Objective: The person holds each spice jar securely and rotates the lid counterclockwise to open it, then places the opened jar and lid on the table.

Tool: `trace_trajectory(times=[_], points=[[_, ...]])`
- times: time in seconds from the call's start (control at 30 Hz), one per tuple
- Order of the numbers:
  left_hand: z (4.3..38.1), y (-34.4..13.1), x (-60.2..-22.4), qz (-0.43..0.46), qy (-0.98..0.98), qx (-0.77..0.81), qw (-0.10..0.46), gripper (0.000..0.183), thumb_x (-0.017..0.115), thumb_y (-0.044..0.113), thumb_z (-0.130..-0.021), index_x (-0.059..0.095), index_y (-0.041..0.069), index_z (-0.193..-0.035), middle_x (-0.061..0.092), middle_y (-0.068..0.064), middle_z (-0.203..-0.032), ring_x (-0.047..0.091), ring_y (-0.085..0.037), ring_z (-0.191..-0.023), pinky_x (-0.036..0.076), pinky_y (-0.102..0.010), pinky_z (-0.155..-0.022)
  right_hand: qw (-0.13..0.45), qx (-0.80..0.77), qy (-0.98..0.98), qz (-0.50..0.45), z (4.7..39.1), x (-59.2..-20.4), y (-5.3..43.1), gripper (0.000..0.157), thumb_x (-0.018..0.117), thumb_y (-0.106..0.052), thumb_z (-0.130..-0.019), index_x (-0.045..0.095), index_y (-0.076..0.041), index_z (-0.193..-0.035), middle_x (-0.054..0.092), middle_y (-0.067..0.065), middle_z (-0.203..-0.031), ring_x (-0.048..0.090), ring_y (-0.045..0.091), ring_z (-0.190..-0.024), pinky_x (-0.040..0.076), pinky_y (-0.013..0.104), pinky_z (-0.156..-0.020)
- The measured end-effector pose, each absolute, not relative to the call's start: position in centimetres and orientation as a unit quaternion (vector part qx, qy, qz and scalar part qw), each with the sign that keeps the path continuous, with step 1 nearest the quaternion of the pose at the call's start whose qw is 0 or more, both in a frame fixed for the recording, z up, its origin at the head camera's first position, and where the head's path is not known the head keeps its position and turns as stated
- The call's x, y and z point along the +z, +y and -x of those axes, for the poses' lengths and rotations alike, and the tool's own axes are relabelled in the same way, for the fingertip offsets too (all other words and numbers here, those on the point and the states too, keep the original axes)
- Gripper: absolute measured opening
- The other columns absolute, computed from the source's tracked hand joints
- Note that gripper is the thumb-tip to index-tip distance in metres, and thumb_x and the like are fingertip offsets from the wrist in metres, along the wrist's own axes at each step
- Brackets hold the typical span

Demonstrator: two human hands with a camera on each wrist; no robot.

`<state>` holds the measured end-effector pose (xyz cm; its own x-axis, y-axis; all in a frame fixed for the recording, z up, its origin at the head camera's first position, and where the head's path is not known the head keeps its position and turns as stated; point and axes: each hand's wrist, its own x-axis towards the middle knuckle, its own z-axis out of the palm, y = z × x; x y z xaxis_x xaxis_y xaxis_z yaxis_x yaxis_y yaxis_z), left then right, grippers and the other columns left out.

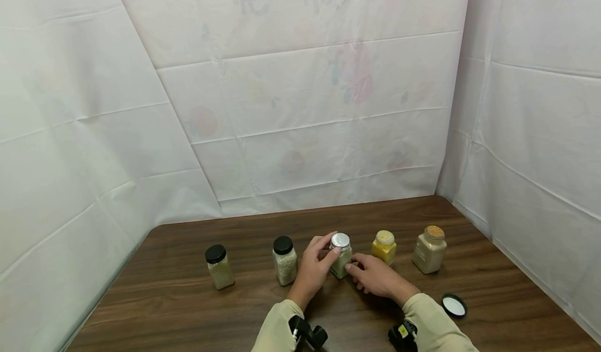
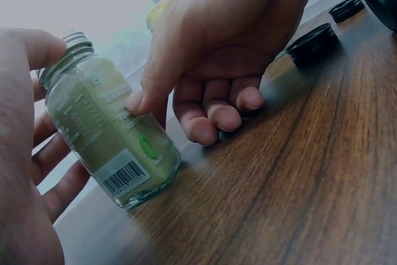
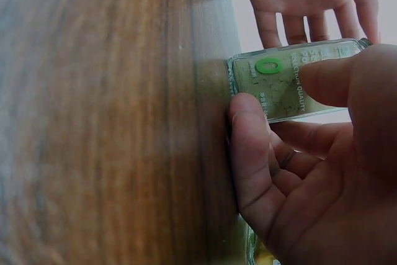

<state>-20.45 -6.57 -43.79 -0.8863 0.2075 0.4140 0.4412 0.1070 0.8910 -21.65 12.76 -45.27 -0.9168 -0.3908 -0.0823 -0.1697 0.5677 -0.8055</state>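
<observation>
A square glass jar of green powder (image 1: 343, 264) stands upright on the table between my two hands, its top a silver seal without a lid. My left hand (image 1: 312, 269) grips it around the neck, thumb in front and index finger behind. Low on the jar's right side, my right hand (image 1: 379, 279) pinches the glass between thumb and index finger. The right thumb lies across the printed face, as the right wrist view shows. A barcode label (image 2: 124, 175) is on the side seen from the left wrist.
To the left stand two black-lidded jars (image 1: 285, 261) (image 1: 220, 267). On the right are a yellow-powder jar (image 1: 384, 249) and a larger beige-powder jar (image 1: 429, 251), both lidless. One black lid (image 1: 454, 306) lies by my right sleeve; the left wrist view shows another black lid (image 2: 312, 44). White sheets (image 1: 305, 107) surround the table.
</observation>
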Motion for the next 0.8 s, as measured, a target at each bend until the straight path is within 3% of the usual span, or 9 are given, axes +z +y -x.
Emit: trace_trajectory(times=[0.47, 0.67, 0.8], points=[[20.4, -6.2, -43.8, 0.197, -0.744, -0.627, 0.120, 0.038, 0.066, 0.011, -0.097, 0.060, 0.000, -0.134, 0.059, -0.010, -0.113, 0.062, -0.029, -0.102, 0.051, -0.036, -0.091, 0.130, -0.439, 0.875, 0.158, 21.6, -45.2, 12.8, 0.028, 0.054, -0.031, -0.105, 0.061, -0.004, -0.113, 0.060, 0.007, -0.080, 0.061, 0.020, -0.068, 0.052, 0.036, -0.056], [21.8, -6.0, -46.1, 0.196, -0.742, -0.624, 0.143, 0.040, 0.066, 0.015, -0.098, 0.060, 0.008, -0.137, 0.057, -0.009, -0.116, 0.061, -0.030, -0.101, 0.051, -0.039, -0.090, 0.131, -0.439, 0.875, 0.158, 21.6, -45.1, 12.8, 0.028, 0.054, -0.031, -0.105, 0.061, -0.005, -0.112, 0.060, 0.007, -0.080, 0.061, 0.020, -0.068, 0.052, 0.036, -0.056], [22.3, -6.1, -47.0, 0.195, -0.738, -0.622, 0.172, 0.041, 0.068, 0.021, -0.097, 0.061, 0.015, -0.137, 0.056, -0.004, -0.117, 0.061, -0.024, -0.103, 0.051, -0.041, -0.090, 0.131, -0.441, 0.874, 0.159, 21.6, -45.1, 12.8, 0.028, 0.054, -0.031, -0.105, 0.061, -0.005, -0.112, 0.060, 0.007, -0.080, 0.061, 0.020, -0.068, 0.052, 0.036, -0.056]])
